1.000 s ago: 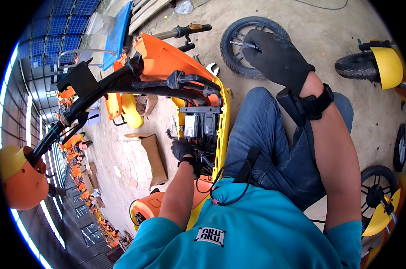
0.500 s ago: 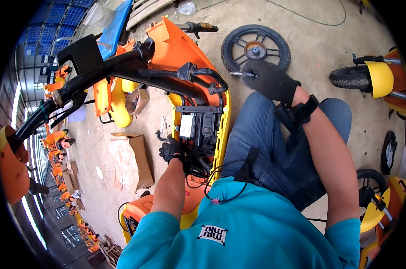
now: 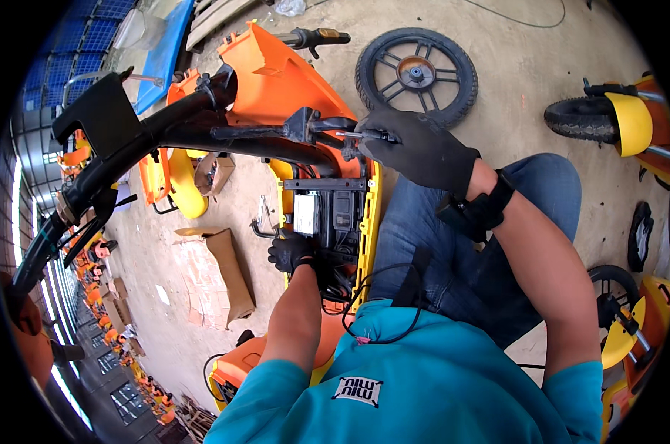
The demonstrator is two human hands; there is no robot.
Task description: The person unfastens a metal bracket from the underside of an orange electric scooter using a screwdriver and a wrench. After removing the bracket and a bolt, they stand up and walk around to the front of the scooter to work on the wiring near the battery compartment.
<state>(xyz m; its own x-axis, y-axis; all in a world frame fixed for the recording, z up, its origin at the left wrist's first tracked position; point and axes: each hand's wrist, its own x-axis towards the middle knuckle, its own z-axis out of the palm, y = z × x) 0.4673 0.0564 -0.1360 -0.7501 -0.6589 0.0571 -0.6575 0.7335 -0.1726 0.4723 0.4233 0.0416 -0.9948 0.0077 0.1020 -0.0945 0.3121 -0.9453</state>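
Note:
An orange and yellow electric scooter [image 3: 294, 85] stands before me with its floor compartment uncovered. Inside the compartment lie a silver-white box [image 3: 304, 214], a black module [image 3: 343, 210] and dark cables. My left hand [image 3: 291, 251], in a black glove, is curled over the compartment's left rim; its fingertips are partly hidden. Up by the black steering parts, my gloved right hand [image 3: 416, 148] pinches a slim screwdriver-like tool [image 3: 351, 135], its silver shaft pointing left. The tool's tip is close to a black lever-like part [image 3: 302, 124]; I cannot tell whether they touch.
A spoked wheel [image 3: 416, 76] lies on the floor beyond my right hand. Cardboard boxes [image 3: 215, 277] and yellow and orange body panels [image 3: 184, 185] sit left of the scooter. Another scooter's front wheel [image 3: 580, 120] is at the right. A black handlebar [image 3: 120, 152] crosses the upper left.
My right hand has moved left and slightly down with the tool, from beside the wheel to the steering parts. My left hand stays at the rim. The handlebar has shifted left in view.

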